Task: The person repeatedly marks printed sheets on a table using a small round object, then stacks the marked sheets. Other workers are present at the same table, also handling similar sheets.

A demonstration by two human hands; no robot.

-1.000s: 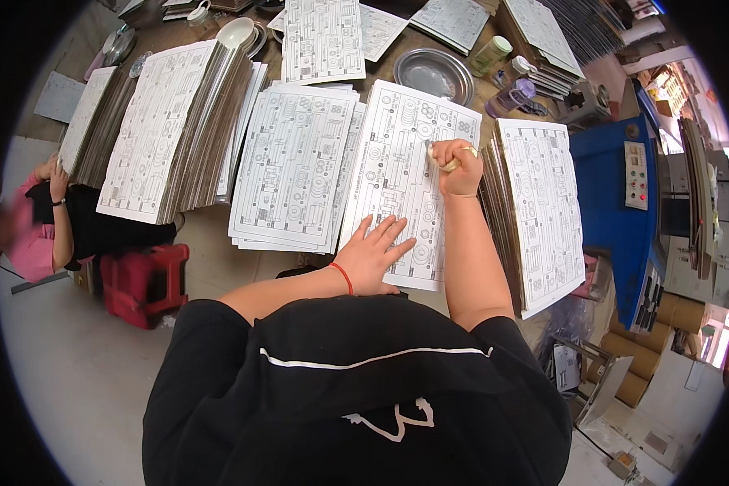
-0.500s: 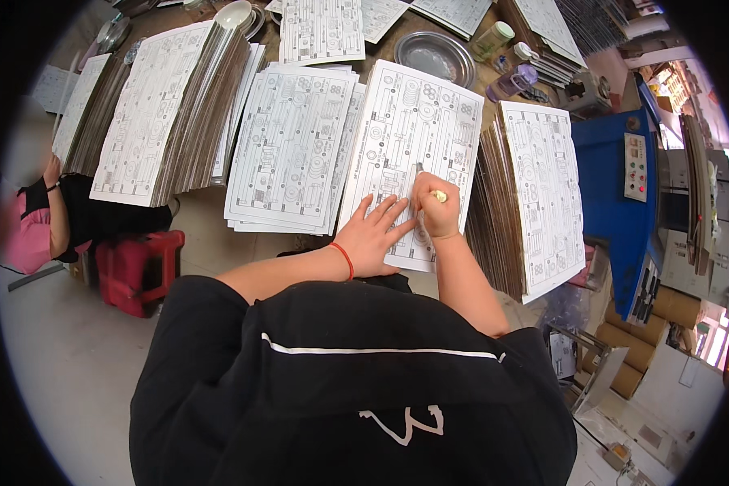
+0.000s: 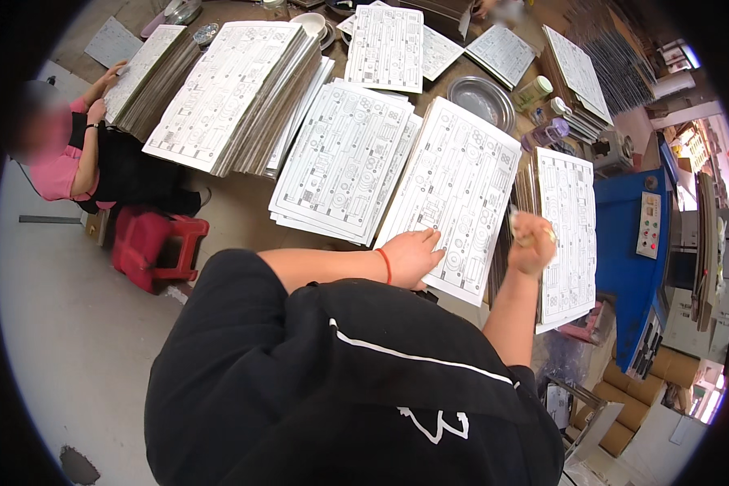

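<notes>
My left hand (image 3: 415, 256), a red band at its wrist, rests on the lower left part of a printed sheet (image 3: 454, 190) with line drawings of parts. Its fingers lie on the paper and hold nothing. Raised to the right of that sheet, my right hand (image 3: 533, 253) is closed round a small hand tool (image 3: 514, 215) with a pale yellow end; the fist hides most of it, and its kind cannot be made out. Beyond the right hand stands a thick stack of boards topped with a printed sheet (image 3: 569, 235).
Flat printed sheets (image 3: 344, 158) and a tall board stack (image 3: 227, 89) lie to the left. A metal basin (image 3: 482, 104), bottles (image 3: 535, 91) and a purple cup (image 3: 546, 134) stand behind. A blue machine (image 3: 628, 219) is at right. A person in pink sits far left by a red stool (image 3: 158, 247).
My right hand has lifted off the sheet and moved right with the tool. My left hand has drawn its spread fingers closer together. The whole view has shifted.
</notes>
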